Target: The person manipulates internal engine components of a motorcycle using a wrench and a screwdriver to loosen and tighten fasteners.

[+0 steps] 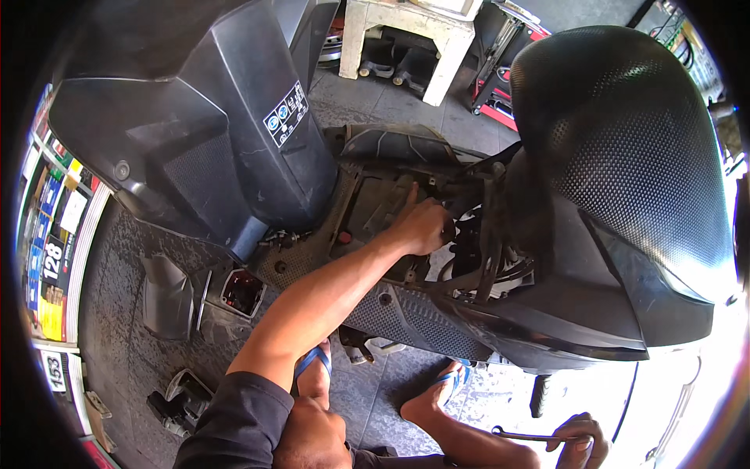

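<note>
My left arm reaches across the opened floorboard of a black scooter [391, 313]. My left hand [424, 224] is down at the opening [383, 199], beside the frame tubes in front of the seat [633, 148]. One finger points outward while the others curl downward; whatever they grip, if anything, is hidden. At the lower right, over my right leg, my right hand [582, 442] is closed around a slim metal wrench [531, 436], whose ring end sticks out to the left.
Left of the scooter, removed dark plastic covers [166, 297] and a black part [183, 400] lie on the tiled floor. A worn white bench [406, 22] and a red tool trolley [494, 109] stand beyond. Shelves of boxes [55, 258] line the left. My feet wear blue flip-flops [451, 379].
</note>
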Tool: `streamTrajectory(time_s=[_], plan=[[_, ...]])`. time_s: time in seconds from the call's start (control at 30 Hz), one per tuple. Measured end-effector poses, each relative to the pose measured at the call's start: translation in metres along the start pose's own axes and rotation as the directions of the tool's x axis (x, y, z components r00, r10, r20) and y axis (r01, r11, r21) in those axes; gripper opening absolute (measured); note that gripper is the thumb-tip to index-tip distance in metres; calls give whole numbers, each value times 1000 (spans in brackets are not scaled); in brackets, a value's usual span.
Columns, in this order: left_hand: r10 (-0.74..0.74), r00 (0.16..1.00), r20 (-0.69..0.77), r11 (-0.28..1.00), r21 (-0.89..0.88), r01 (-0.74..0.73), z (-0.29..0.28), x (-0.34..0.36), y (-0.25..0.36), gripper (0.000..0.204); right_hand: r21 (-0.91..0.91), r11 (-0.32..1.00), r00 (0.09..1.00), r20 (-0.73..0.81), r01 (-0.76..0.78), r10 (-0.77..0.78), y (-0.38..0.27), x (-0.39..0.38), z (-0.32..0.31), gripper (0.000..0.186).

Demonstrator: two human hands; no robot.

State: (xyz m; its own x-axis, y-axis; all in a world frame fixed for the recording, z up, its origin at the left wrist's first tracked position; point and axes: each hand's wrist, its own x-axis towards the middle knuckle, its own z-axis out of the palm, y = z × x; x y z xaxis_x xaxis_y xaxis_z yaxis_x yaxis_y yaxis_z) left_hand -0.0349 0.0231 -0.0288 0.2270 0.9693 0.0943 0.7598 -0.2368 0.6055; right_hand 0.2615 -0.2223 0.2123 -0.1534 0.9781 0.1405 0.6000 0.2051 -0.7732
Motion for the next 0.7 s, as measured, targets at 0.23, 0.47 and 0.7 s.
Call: streamTrajectory(time_s=[0.23, 0.47, 0.7], plan=[[-2, 1000, 24, 1000, 13, 1, -4, -3, 5, 20, -12, 1000, 999, 45, -20, 20, 0, 0, -4, 55], [5, 1000, 16, 1000, 30, -5, 0, 1, 6, 19, -5, 1000, 999, 47, 11, -11, -2, 5, -5, 61], [8, 1000, -22, 1000, 26, -8, 5, -6, 0, 20, 11, 1000, 999, 48, -17, 16, -7, 2, 0, 64]])
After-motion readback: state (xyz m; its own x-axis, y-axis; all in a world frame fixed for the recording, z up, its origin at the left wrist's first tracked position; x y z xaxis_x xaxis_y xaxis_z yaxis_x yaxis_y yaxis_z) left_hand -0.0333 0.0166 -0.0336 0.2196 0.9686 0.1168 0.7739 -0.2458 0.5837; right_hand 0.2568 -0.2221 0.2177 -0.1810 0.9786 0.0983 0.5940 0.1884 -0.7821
